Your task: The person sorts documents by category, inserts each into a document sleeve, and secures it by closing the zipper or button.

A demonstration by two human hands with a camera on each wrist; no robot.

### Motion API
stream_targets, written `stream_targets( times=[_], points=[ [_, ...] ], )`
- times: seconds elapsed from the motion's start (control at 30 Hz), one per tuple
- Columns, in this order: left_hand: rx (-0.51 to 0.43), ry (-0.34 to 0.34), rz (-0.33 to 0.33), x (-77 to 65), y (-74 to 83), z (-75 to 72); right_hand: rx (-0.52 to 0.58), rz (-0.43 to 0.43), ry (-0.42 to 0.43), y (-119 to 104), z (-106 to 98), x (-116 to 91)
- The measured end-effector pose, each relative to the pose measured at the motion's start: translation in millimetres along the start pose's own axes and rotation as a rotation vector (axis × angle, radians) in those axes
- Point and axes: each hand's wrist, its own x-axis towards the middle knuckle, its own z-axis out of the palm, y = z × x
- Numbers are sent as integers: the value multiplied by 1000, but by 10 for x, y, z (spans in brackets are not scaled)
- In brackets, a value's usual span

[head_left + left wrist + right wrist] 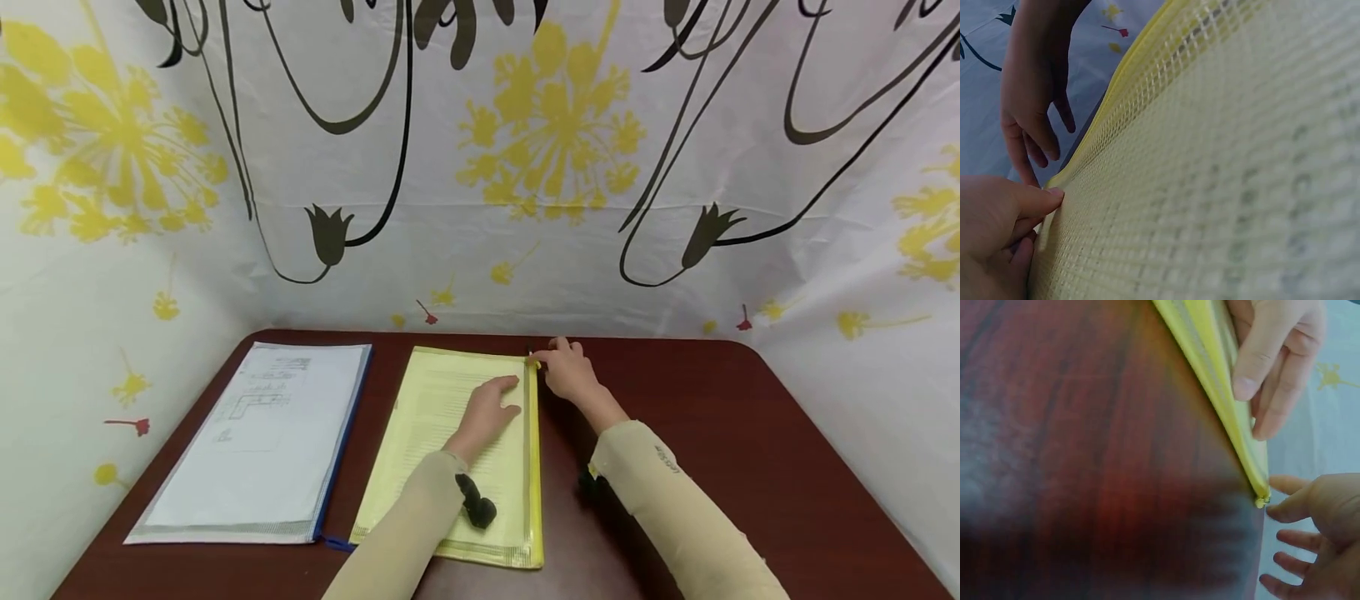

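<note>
A yellow mesh zip pouch (438,417) with printed paper inside lies flat in front of me. Over its right half is my left hand (486,412), thumb and fingers apart and loosely bent. In the right wrist view that left hand (1285,356) is beside the yellow zip edge (1210,381); contact is hard to judge. At the pouch's far right corner my right hand (570,373) has its thumb and forefinger on either side of the small zipper pull (1262,502), a gap showing between them. Its other fingers (1294,540) are spread.
Left of the yellow pouch lies a white mesh pouch (300,475) with a blue zip edge, holding a sheet with a drawing. Its blue pull tab (337,544) reaches toward the yellow pouch. Both rest on a dark red table (712,467), with a patterned curtain (450,292) behind.
</note>
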Motion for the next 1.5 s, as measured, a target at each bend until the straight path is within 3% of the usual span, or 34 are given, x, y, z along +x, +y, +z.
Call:
stream_targets(
  times=[0.6, 0.87, 1.13, 1.23, 1.5],
  points=[
    [22, 5, 13, -4, 67, 7, -70, 19, 40, 136, 58, 54],
    [25, 1, 18, 8, 52, 1, -50, -19, -20, 104, 21, 48],
    [35, 6, 11, -14, 66, -8, -80, -29, 41, 202, 41, 21],
    [35, 4, 12, -26, 54, -4, -24, -31, 55, 253, 51, -10],
    [35, 6, 13, -36, 24, 0, 272, 36, 78, 407, 73, -94]
  ],
)
